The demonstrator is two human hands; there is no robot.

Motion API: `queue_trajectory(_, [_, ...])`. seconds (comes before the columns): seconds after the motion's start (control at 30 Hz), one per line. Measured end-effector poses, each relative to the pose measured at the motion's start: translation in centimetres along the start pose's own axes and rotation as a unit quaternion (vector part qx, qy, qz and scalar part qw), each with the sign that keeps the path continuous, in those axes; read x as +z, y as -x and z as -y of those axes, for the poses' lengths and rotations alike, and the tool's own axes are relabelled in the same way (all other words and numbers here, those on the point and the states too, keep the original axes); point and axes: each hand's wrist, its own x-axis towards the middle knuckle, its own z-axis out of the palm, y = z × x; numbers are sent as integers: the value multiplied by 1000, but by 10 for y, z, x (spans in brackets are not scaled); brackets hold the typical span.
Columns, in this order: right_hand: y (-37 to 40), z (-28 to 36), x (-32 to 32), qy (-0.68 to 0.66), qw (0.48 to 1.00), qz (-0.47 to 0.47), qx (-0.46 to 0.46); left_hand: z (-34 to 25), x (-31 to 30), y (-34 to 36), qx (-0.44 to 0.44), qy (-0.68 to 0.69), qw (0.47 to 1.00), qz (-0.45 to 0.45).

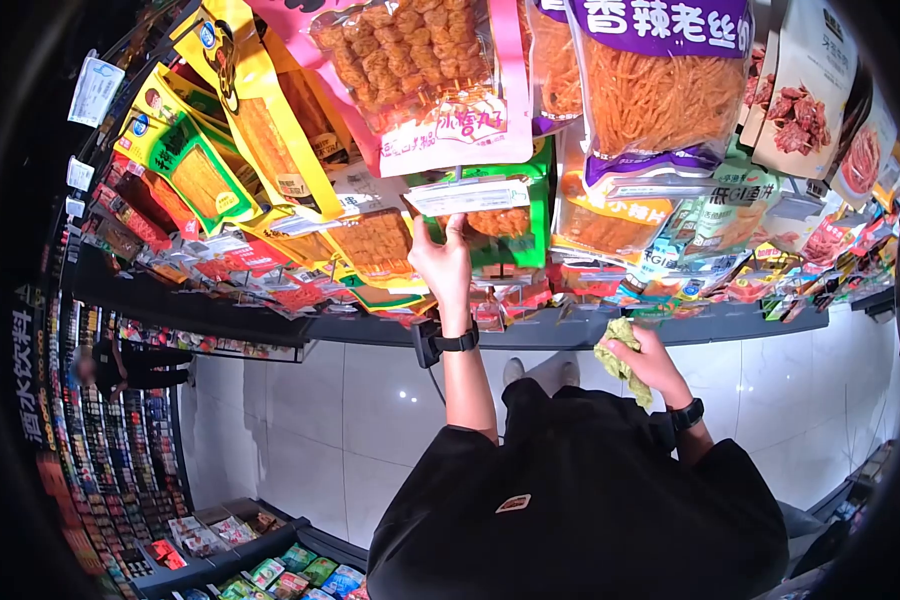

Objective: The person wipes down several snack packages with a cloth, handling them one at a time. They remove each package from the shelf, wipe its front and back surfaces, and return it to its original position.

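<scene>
My feed is filled mostly by a rack [710, 338] of snack packets curving across the top, with pale tiled floor [295, 430] below it. The wearer's black shirt [580, 500] covers the bottom centre. A pink packet [410, 75] hangs at the top, and a purple-topped packet [660, 90] hangs to its right. Under the pink one I see the left hand [442, 262] raised, thumb and forefinger parted, their tips at the lower edge of a white label [470, 197]; I can't tell whether they grip it. The label sits in front of a green packet [510, 240]. Lower right, the right hand [652, 362] has its fingers curled round a crumpled yellow-green cloth [625, 362], above the floor. A dark watch [686, 413] circles that wrist.
</scene>
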Motion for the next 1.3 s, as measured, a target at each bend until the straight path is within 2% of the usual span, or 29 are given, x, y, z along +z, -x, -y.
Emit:
queue_trajectory(0.03, [1, -1, -1, 7, 1000, 0, 4, -5, 1, 3, 48, 6, 998, -37])
queue_trajectory(0.07, [3, -2, -2, 6, 1000, -2, 5, -1, 4, 6, 48, 6, 998, -35])
queue_trajectory(0.17, [6, -6, -4, -3, 1000, -3, -2, 9, 8, 15, 164, -71, 979, -93])
queue_trajectory(0.33, [13, -8, -6, 10, 1000, -14, 1, -8, 9, 40, 211, -97, 961, -150])
queue_trajectory(0.4, [14, -13, -7, 8, 1000, -13, 0, -7, 10, 50, 261, -134, 936, -197])
queue_trajectory(0.47, [15, -18, -9, 7, 1000, -11, -1, -2, 15, 63, 287, -136, 933, -171])
queue_trajectory(0.53, [17, -20, -10, 10, 1000, -9, 4, 5, 24, 73, 288, -82, 953, -44])
queue_trajectory(0.6, [20, -22, -11, 14, 1000, -10, 1, -9, 42, 84, 196, -34, 979, 47])
queue_trajectory(0.73, [27, -26, -16, 14, 1000, -20, 6, -20, 74, 92, 206, -48, 973, 90])
queue_trajectory(0.8, [32, -27, -20, 11, 1000, -28, 0, -22, 83, 94, 153, -93, 978, 109])
queue_trajectory(0.87, [39, -28, -25, 7, 999, -38, -4, -18, 88, 95, 180, -85, 976, 91])
queue_trajectory(0.93, [45, -31, -29, -17, 999, -46, 16, -14, 89, 95, 146, -37, 976, 158])
queue_trajectory(0.97, [48, -33, -31, -19, 999, -46, 17, -13, 89, 97, 200, -36, 972, 122])
queue_trajectory(1.0, [49, -36, -33, -17, 998, -48, 21, -13, 88, 98, 200, -37, 971, 124])
queue_trajectory(1.07, [54, -40, -35, -17, 998, -50, 26, -18, 81, 101, 119, 77, 973, 182])
queue_trajectory(1.1, [56, -41, -36, -25, 998, -50, 29, -7, 79, 98, 85, 135, 954, 253])
queue_trajectory(1.13, [57, -41, -37, -32, 998, -49, 31, -6, 75, 99, 84, 136, 954, 253])
queue_trajectory(1.2, [59, -43, -42, -41, 998, -46, 33, -6, 64, 102, 4, 264, 884, 387])
queue_trajectory(1.23, [59, -43, -43, -53, 997, -45, 37, -7, 57, 102, 2, 265, 869, 419])
queue_trajectory(1.3, [56, -38, -47, -57, 996, -53, 38, -11, 51, 103, -22, 286, 859, 425])
